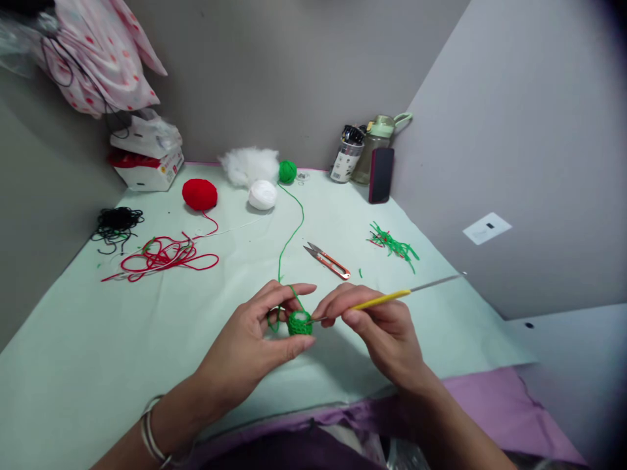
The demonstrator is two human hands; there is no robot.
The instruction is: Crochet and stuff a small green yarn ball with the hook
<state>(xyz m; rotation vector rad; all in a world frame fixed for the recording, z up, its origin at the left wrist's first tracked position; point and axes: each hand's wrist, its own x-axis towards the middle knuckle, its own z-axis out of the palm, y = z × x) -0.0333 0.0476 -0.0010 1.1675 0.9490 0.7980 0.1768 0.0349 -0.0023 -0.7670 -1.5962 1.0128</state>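
Observation:
Between the thumb and fingers of my left hand (pixel 259 333) is a small round green crochet piece (pixel 300 324) with white showing in its opening. Green yarn (pixel 302 215) loops over the left fingers and runs back to a green yarn ball (pixel 287 172). My right hand (pixel 377 323) grips a crochet hook (pixel 382 301) by its yellow handle. The metal tip of the hook meets the right edge of the green piece. Beyond my hands lie orange-handled thread snips (pixel 328 261), with their blades pointing left.
Red yarn ball (pixel 200 194), tangled red yarn (pixel 161 258) and black yarn (pixel 117 225) lie at left. White stuffing (pixel 251 166) and a white yarn ball (pixel 262 195) sit behind. Green scraps (pixel 394 245), a phone (pixel 381 175) and a bottle (pixel 375 147) are at right, near the wall.

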